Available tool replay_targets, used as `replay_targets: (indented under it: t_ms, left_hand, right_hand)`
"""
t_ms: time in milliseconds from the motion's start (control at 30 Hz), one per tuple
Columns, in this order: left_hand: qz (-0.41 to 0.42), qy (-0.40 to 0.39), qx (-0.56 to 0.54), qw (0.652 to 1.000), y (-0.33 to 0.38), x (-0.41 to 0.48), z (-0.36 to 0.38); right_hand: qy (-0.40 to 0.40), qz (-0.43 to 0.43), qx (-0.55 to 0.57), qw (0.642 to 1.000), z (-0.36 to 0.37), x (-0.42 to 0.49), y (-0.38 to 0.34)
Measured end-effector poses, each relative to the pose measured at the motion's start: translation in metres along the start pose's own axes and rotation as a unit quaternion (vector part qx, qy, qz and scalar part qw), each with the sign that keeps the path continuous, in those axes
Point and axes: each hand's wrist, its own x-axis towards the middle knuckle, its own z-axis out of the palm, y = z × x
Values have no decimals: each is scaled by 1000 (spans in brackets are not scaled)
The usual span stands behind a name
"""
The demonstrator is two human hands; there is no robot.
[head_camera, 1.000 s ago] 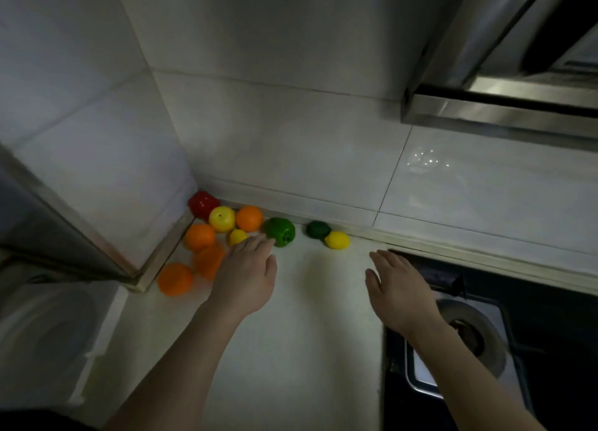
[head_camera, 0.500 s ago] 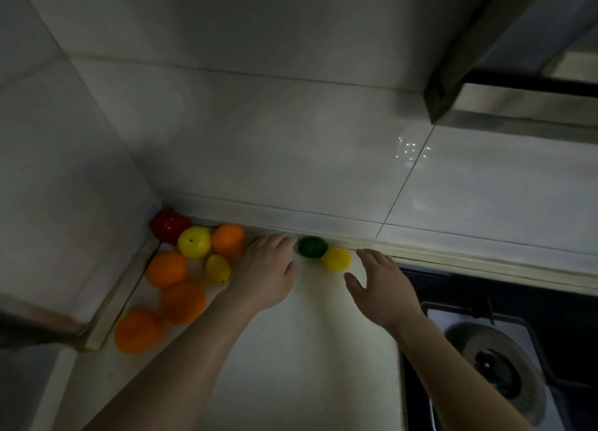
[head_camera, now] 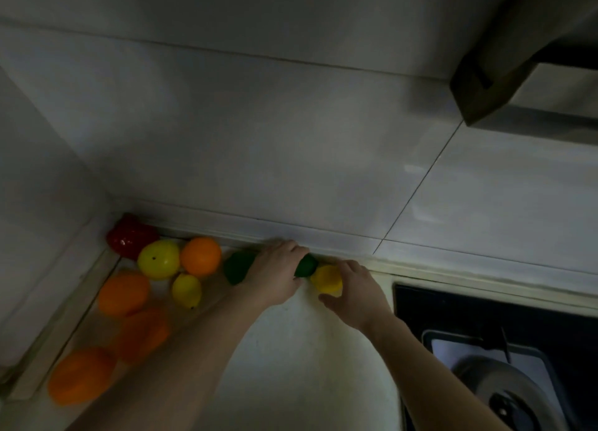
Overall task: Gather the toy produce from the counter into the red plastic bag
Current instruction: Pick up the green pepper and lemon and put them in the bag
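Note:
Toy produce lies along the back of the white counter (head_camera: 291,349). My left hand (head_camera: 275,273) curls over a dark green lime (head_camera: 306,265) by the wall. Just right of it, my right hand (head_camera: 356,293) grips a yellow lemon (head_camera: 326,279), thumb in front and fingers behind. A green pepper (head_camera: 237,267) sits left of my left hand, partly hidden by it. In the corner lie a red pepper (head_camera: 129,239), a yellow apple (head_camera: 158,259), an orange (head_camera: 200,256), a small lemon (head_camera: 186,289) and more orange fruits (head_camera: 123,293). No red bag is in view.
A black stove (head_camera: 479,314) with a metal pot lid (head_camera: 504,395) fills the lower right. A range hood (head_camera: 517,81) hangs at the upper right. Tiled walls close the back and left, with a raised ledge (head_camera: 64,317) along the left edge.
Both hands moved forward to the wall. The left hand passed the green pepper and reached the lime. The right hand closed round the yellow lemon.

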Motion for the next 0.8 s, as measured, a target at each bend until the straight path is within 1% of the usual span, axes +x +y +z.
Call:
replay_targets:
  t_ms: [133, 333, 500, 633, 800]
  left_hand:
    - [-8, 10, 18, 1000, 1, 7, 9]
    - [-15, -7, 1, 1000, 3, 11, 2]
    - [-20, 13, -19, 1000, 8, 3, -14]
    - [-29, 49, -44, 997, 16, -11, -30]
    - [-37, 134, -80, 987, 36, -44, -55]
  right_hand:
    - [7, -9, -5, 1000, 9, 6, 6]
    - [28, -15, 14, 999, 11, 8, 7]
    - [46, -17, 15, 999, 1, 2, 6]
    - [76, -29, 34, 996, -19, -12, 0]
    - [125, -66, 69, 988, -55, -40, -11]
